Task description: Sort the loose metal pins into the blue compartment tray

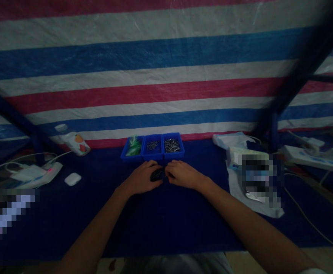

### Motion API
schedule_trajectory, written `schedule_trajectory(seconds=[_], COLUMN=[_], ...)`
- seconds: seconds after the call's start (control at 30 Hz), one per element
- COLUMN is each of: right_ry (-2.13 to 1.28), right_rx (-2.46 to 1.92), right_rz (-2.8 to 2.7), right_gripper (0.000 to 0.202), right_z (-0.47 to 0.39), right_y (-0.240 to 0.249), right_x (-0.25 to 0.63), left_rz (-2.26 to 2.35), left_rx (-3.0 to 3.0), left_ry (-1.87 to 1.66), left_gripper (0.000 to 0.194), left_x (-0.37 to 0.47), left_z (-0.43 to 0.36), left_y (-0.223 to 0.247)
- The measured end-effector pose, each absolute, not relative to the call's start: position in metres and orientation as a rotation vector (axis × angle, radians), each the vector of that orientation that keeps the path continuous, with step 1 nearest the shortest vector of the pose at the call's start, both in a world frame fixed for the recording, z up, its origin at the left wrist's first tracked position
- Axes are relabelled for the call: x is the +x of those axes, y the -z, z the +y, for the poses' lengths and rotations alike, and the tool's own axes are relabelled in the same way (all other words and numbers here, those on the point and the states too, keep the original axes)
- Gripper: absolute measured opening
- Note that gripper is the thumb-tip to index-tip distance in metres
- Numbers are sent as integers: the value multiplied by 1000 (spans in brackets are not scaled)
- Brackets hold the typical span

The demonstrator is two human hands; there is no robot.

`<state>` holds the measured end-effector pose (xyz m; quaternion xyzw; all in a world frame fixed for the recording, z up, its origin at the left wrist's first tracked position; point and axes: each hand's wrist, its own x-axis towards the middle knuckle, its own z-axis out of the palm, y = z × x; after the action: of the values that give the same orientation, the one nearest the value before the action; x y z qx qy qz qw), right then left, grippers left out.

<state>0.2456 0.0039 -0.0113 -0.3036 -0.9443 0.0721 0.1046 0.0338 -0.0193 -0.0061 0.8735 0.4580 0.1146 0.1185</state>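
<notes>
My left hand curls round a small dark, rounded object on the dark blue tabletop; its kind is hard to make out in the dim light. Close against its right side, my right hand has its fingers pinched together. Whatever they hold is too small to name. Just beyond both hands stand three joined blue bins: the left bin holds a green bundle in clear plastic, and thin metal pins or nails lie in the middle one. More shiny metal pins fill the right bin.
At left are a tilted-looking drink bottle, a white earphone case and a power strip with cables. Plastic packaging and a blurred-out item lie at right, near another power strip. A striped tarp hangs behind.
</notes>
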Motion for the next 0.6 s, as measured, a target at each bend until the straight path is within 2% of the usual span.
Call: schedule_trajectory(seconds=[0.1, 0.3, 0.6], right_ry=[-268, -350, -269], right_rx=[-860, -817, -883], right_rz=[-2763, -2702, -2745], right_gripper=[14, 23, 25], right_z=[3, 3, 0], right_y=[15, 18, 15], right_x=[246, 249, 251], left_rz=[1315, 1285, 1290], left_rx=[2554, 2516, 2537], left_ry=[-348, -431, -428], left_gripper=[29, 22, 22], left_x=[36, 35, 34], left_z=[-21, -17, -15], left_y=[5, 9, 14])
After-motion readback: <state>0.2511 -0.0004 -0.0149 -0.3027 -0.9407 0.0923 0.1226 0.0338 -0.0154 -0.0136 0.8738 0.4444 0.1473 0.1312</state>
